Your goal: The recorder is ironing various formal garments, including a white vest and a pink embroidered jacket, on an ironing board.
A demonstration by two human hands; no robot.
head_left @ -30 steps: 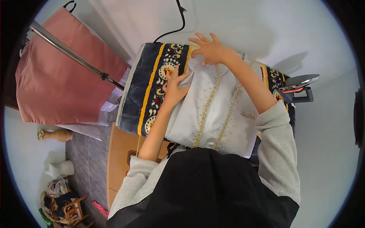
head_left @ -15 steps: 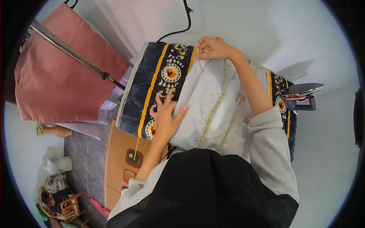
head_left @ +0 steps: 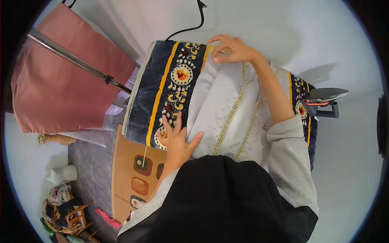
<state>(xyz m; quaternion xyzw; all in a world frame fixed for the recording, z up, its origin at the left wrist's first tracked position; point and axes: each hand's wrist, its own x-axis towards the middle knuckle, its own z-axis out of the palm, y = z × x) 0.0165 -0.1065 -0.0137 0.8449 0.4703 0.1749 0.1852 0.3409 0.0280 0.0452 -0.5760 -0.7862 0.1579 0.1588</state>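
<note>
A pale grey-white garment [head_left: 216, 105] with rows of gold beads lies over a padded ironing surface. The dark padded cover [head_left: 139, 101] has yellow stripes and floral bands. My left hand [head_left: 177, 143] rests with fingers spread at the garment's near left edge, partly on the cover, holding nothing. At the garment's far left corner, my right hand [head_left: 235, 49] pinches the fabric between thumb and index finger, its other fingers raised. My right forearm crosses over the beaded fabric. An iron [head_left: 322, 101] sits at the right end of the cover, its metal soleplate facing away from the garment.
A pink cloth [head_left: 73, 77] hangs at the left beside a metal pole [head_left: 77, 60]. A black cord [head_left: 190, 29] runs up behind the padded surface. Below left are a brown patterned tabletop [head_left: 125, 162], a white bust form [head_left: 63, 174] and piled fabrics [head_left: 60, 206].
My left hand has slid toward me along the garment's left edge, fingers still spread. My right hand stays at the far corner, its upper fingers lifting a little. The view has shifted slightly.
</note>
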